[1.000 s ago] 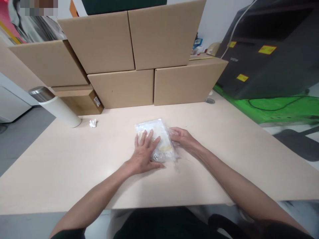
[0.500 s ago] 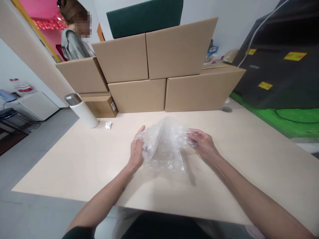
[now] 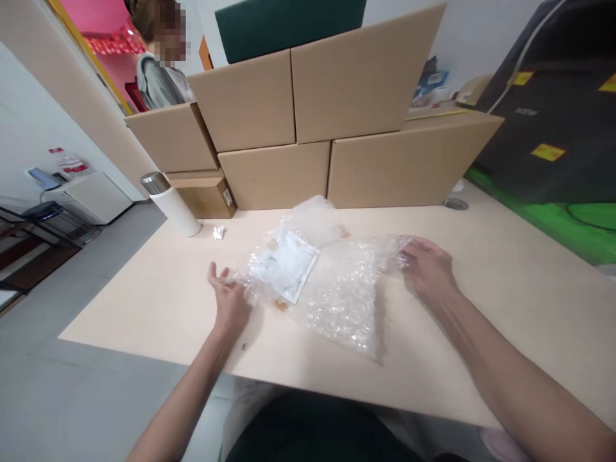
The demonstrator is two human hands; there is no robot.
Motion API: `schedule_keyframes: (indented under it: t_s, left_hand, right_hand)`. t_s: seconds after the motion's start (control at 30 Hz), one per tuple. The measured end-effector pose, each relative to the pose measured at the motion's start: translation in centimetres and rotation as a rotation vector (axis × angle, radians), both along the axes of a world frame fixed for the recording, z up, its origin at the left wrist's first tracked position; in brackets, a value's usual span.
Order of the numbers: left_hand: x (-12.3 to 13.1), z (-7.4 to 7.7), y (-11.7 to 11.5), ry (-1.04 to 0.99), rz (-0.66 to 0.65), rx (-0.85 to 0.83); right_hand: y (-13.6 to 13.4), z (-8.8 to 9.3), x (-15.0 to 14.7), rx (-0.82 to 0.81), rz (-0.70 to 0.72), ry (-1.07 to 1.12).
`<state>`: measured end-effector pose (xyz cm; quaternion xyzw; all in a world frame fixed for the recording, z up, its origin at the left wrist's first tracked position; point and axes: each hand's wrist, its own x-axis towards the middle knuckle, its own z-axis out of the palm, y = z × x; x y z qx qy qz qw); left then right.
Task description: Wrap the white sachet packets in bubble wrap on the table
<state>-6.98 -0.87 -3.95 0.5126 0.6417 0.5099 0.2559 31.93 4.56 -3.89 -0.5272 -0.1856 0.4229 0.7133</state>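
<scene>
A sheet of clear bubble wrap (image 3: 344, 301) is spread over the table in front of me. My left hand (image 3: 231, 298) pinches its left edge, with some fingers sticking out. At the opposite side, my right hand (image 3: 429, 266) grips a bunched corner of the wrap. A flat white packet (image 3: 286, 263) lies on the left part of the sheet, its contents unclear. Small brownish items show by the wrap, one an orange-brown piece (image 3: 280, 305) below the packet; I cannot tell what they are. A tiny dark speck (image 3: 244, 346) sits nearer to me.
Stacked cardboard boxes (image 3: 274, 179) line the back of the table (image 3: 158, 289), with a dark green box (image 3: 291, 29) on top. A white bottle with a metal cap (image 3: 176, 208) and a crumpled white scrap (image 3: 218, 232) stand left. Behind the boxes is another person (image 3: 161, 80).
My hands have moved apart, pulling the bunched bubble wrap open and wider. The white packet now shows on it. The view has shifted slightly.
</scene>
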Motion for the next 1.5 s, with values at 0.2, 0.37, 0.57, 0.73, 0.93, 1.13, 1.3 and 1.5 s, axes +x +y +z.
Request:
schedule_keyframes:
  t_s: [0.2,0.37,0.57,0.73,0.93,1.13,1.3,1.5]
  left_hand:
    - [-1.2,1.9,-0.2,0.388,-0.167,0.218]
    - [-1.8,2.0,-0.5,-0.064,0.036,0.092]
    - [-4.6,1.7,-3.1,-0.141,0.054,-0.196]
    - [-5.0,1.9,-4.4,0.059,0.079,-0.198]
    - [-4.9,2.4,-4.8,0.107,0.002,-0.349]
    - [-6.0,4.2,-8.1,0.25,-0.318,-0.708]
    - [-4.8,5.8,-9.6,0.619,0.235,-0.081]
    - [0.6,6.7,-9.3,0.528,-0.108,0.42]
  right_hand:
    - [0.0,-0.1,0.7,0.003,0.016,-0.024]
    - [0.4,-0.3,1.3,0.05,-0.029,-0.053]
    - [1.8,-1.9,4.2,-0.055,-0.093,-0.134]
    - [0.8,-1.1,2.9,-0.171,0.218,-0.016]
    - [2.0,0.1,0.1,-0.05,0.117,-0.139]
    - [3.6,0.1,2.8,-0.087,-0.182,-0.681]
    - [0.4,2.1,0.9,0.071,-0.08,-1.017]
    - [-2.9,3.6,-6.4,-0.119,0.788,-0.724]
